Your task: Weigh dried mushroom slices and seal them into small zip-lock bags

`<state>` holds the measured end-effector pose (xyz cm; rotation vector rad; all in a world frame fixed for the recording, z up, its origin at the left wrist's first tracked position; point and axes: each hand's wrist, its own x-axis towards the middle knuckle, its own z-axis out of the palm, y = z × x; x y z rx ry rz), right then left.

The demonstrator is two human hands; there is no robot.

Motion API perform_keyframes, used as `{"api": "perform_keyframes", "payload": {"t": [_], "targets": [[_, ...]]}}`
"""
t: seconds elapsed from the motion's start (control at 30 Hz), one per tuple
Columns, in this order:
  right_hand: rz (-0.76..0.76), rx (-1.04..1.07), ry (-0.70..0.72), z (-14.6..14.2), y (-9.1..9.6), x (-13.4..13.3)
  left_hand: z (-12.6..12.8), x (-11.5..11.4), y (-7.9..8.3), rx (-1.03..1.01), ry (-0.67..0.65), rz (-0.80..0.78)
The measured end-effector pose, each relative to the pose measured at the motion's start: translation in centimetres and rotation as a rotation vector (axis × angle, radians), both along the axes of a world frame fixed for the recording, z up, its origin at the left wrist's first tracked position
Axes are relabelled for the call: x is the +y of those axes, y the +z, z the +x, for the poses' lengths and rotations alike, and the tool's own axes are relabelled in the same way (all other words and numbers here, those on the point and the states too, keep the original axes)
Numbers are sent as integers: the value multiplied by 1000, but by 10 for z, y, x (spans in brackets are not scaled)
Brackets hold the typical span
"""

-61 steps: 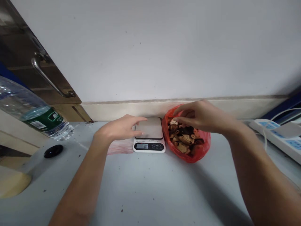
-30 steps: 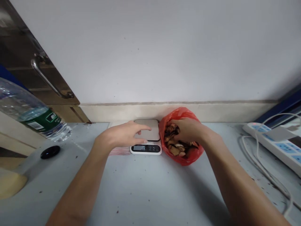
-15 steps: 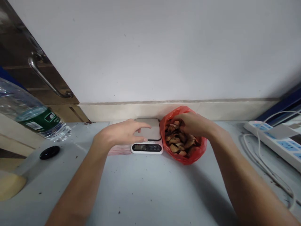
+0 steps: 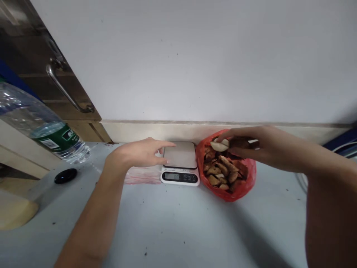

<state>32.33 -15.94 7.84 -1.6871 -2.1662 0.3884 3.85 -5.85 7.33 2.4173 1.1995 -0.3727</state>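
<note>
A small kitchen scale [image 4: 180, 156] with a lit display lies flat on the table. My left hand [image 4: 139, 153] hovers at its left edge, index finger and thumb stretched apart, holding nothing. To the scale's right stands an open red plastic bag [image 4: 248, 182] full of dried brown slices [image 4: 223, 169]. Over the bag's mouth, my right hand [image 4: 251, 143] is closed on several dried slices, one of which shows a pale face [image 4: 219, 145]. Thin plastic bags with pink stripes [image 4: 143, 175] lie flat left of the scale, below my left hand.
At the left a tilted water bottle [image 4: 55, 134] with a green label stands above a black oval object [image 4: 66, 176]. A pale rounded object [image 4: 16, 210] sits at the left edge. The white wall [image 4: 195, 74] rises behind the table, and a white cable [image 4: 346, 147] shows at right.
My right hand has risen from inside the red bag, now with dried slices in its fingers. My left hand stays by the scale. The view has turned slightly left.
</note>
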Motion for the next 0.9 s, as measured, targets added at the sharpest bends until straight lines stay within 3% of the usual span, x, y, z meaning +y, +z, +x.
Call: {"api": "perform_keyframes", "payload": {"t": [0.13, 0.33, 0.53, 0.73, 0.9], "targets": [[16, 20, 26, -44, -4, 21, -7, 6, 1, 13, 24, 30], [-205, -308, 50, -98, -29, 62, -14, 19, -10, 79, 68, 24], [-204, -369, 85, -100, -39, 64, -11, 20, -17, 60, 66, -4], [-228, -275, 47, -96, -44, 56, -7, 18, -15, 72, 66, -8], [-80, -82, -17, -78, -35, 47, -8, 18, -13, 75, 40, 5]]}}
